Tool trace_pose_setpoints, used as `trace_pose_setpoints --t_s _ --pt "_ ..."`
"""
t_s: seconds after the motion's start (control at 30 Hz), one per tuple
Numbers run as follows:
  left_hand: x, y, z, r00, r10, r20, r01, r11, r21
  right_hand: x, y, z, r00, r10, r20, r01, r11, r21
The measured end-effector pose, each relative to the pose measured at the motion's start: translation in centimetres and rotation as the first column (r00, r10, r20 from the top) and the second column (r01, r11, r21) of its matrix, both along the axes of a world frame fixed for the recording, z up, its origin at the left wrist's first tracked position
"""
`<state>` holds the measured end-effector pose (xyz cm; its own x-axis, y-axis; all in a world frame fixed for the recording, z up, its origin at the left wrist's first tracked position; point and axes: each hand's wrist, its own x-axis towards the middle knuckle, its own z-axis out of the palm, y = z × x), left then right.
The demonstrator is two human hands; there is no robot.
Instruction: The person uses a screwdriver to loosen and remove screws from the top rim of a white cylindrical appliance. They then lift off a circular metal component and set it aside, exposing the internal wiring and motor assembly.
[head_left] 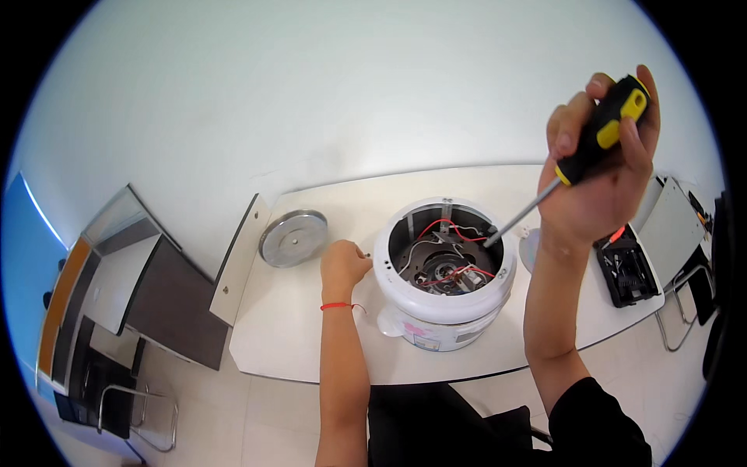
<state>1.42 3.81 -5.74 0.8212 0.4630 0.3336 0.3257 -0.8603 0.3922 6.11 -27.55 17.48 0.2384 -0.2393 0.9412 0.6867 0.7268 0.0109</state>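
Note:
My right hand [590, 194] is raised at the right, fingers closed round the black-and-yellow handle of a screwdriver [526, 211]. Its tip is at the right inner side of an open white rice cooker body [430, 310]; whether it touches is unclear. Red and white wires [434, 226] and metal parts show inside the cooker. Just left of the cooker, my left hand [344, 268] has curled fingers around something small and dark that I cannot make out. A round metal plate [294, 237] lies behind that hand on the white table [272, 342].
Right of the cooker, a pale disc [530, 247] is partly behind my arm, and a black tool case [626, 271] sits at the table's right end. A hinged panel [233, 261] borders the left end. Desks and a chair [117, 401] stand further left, a white wall behind.

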Motion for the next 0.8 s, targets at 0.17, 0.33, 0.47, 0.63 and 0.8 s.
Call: trace_pose_setpoints --t_s 0.17,0.33,0.47,0.63,0.8 --pt "-0.1 -0.2 -0.3 1.000 -0.014 0.000 0.014 0.993 0.119 1.0 -2.6 -1.3 0.999 0.021 0.048 -0.021 1.000 0.007" --pt "0.1 -0.9 0.4 0.998 -0.021 -0.065 0.024 0.998 0.052 1.5 -3.6 -1.6 0.999 0.037 0.004 -0.036 0.998 -0.048" --pt "-2.6 1.2 0.2 0.975 -0.207 0.083 0.207 0.978 0.002 2.5 -1.9 -1.5 0.995 0.097 -0.013 -0.097 0.994 -0.056" --pt "-4.9 -5.4 9.6 0.894 0.071 0.443 -0.032 0.995 -0.096 1.4 -1.3 -1.0 0.953 0.109 -0.283 -0.141 0.985 -0.095" --pt "-5.5 -14.3 17.6 0.754 -0.376 0.539 0.536 0.826 -0.174 2.6 -1.0 -1.4 0.958 0.217 -0.188 -0.235 0.969 -0.078"
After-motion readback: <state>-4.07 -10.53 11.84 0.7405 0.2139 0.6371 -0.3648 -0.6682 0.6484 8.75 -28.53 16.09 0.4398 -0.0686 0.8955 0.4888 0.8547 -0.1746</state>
